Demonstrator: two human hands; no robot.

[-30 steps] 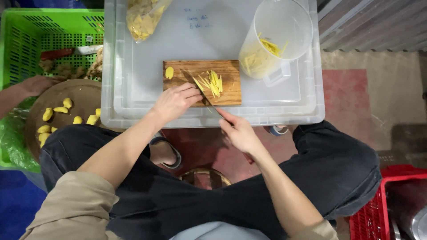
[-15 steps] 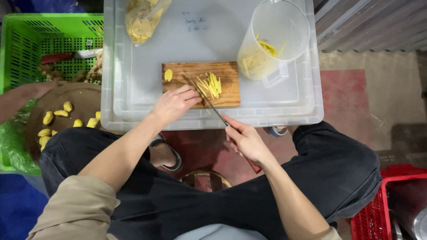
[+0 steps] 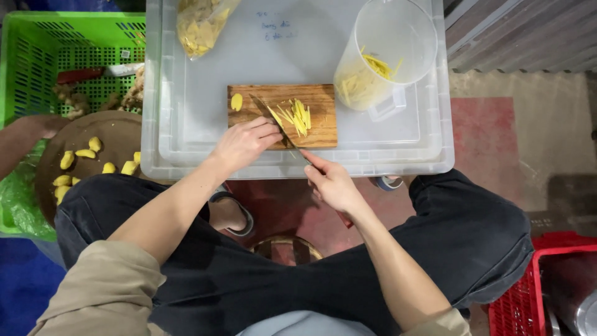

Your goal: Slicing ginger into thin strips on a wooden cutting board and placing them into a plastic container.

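At the far left a green plastic crate [image 3: 37, 62] holds knobbly ginger roots [image 3: 78, 99], and just in front of it a round dark board [image 3: 115, 134] carries a scatter of peeled yellow ginger pieces [image 3: 87, 162]; another person's arm [image 3: 22, 137] reaches in at that edge. Next comes the upturned translucent storage bin [image 3: 205, 118] that serves as a work surface, with a clear bag of yellow pieces [image 3: 199, 25] at its far rim. On the bin lies a small wooden cutting board [image 3: 320, 99] — one oval ginger slice [image 3: 236, 101] near its left end, a little heap of fine ginger strips [image 3: 297, 116] toward the middle. The left hand [image 3: 245, 143] rests on the board's near edge, fingers curled together and pressing down beside the blade; whether a piece lies under them cannot be told. The knife [image 3: 270, 118] slants across the board from upper left to lower right, its tip near the oval slice. Its handle runs off the bin's front edge into the right hand [image 3: 333, 183], which is closed around it. Further right stands a clear plastic jug [image 3: 392, 50], tilted, holding more yellow strips. At the lower right corner a red crate [image 3: 528, 292] shows beside the person's dark trouser leg.
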